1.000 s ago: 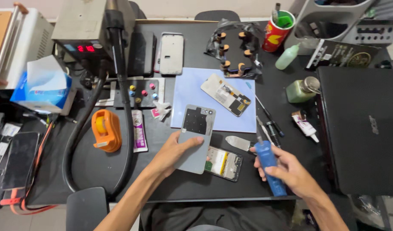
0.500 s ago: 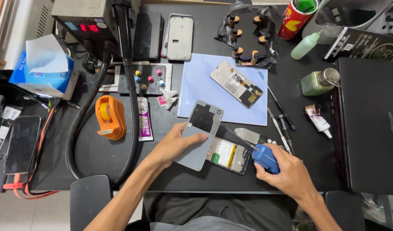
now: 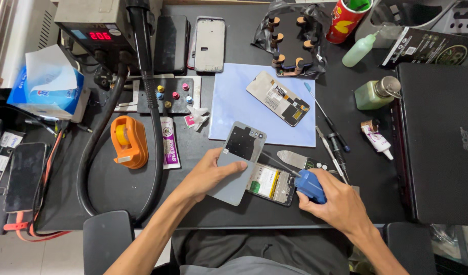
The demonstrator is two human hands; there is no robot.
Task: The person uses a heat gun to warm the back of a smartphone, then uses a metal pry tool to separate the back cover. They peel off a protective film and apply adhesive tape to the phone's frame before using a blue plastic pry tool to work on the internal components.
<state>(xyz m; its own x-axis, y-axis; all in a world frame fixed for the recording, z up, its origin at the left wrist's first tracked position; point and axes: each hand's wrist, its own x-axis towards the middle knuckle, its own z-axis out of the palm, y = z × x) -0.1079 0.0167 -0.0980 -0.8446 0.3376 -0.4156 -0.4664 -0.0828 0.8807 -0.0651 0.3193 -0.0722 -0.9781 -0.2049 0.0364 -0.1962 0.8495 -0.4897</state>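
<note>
Black worktop [image 3: 117, 188], crowded repair bench. Work sits at the near edge, centre.

Left hand [image 3: 206, 175] grips a grey phone back cover [image 3: 237, 162], fingers curled on its left edge, thumb on top. Cover is tilted up off the opened phone [image 3: 270, 183], which lies flat just to its right with battery and board showing; the two overlap at the cover's right edge. Right hand [image 3: 341, 206] is clenched around a blue-handled screwdriver [image 3: 309, 186], thin shaft angled up-left, tip over the phone's upper part. Cannot tell whether the tip is seated in a screw.

How to do it well, my read:
- keep the cover lifted clear so it doesn't block the tip or drag on any flex
- driver as upright to the screw as possible, light downward pressure, slow turns; a slanted shaft risks cam-out
- phone sits close to the near edge, so pin it with the left palm heel if it slides

Nearby: metal spudger [image 3: 292, 159] touching the phone's far side, blue mat [image 3: 234, 107] beyond with a second phone assembly [image 3: 278, 98] on it, orange tape dispenser [image 3: 129, 141] to the left, tweezers [image 3: 332, 153] to the right.
</note>
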